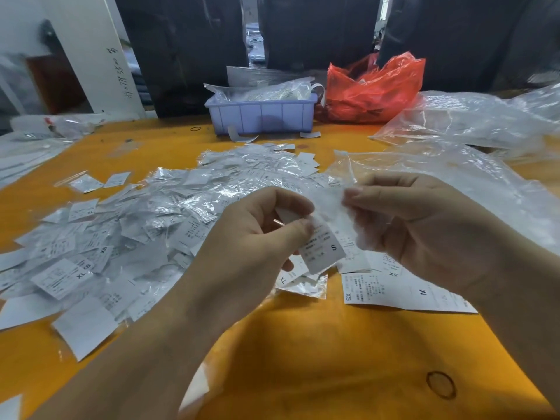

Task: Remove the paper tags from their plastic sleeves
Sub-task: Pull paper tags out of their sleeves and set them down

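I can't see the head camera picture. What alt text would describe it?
Two bare hands pull apart a paper tag marked S: the left hand pinches the tag, the right hand pinches its clear plastic sleeve. A heap of sleeved tags covers the orange table.

Table: orange top (303, 344) (worn, scuffed).
Backdrop: dark panels (318, 31) stood behind, gaps showing daylight.
Left: white board (91, 40).

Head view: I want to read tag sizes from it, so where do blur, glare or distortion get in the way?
Head view: the tag pinched by the left hand reads S; the sleeve at the right hand is motion-blurred; glare streaks the pile; wide-angle bending at the edges; the bin behind is soft.
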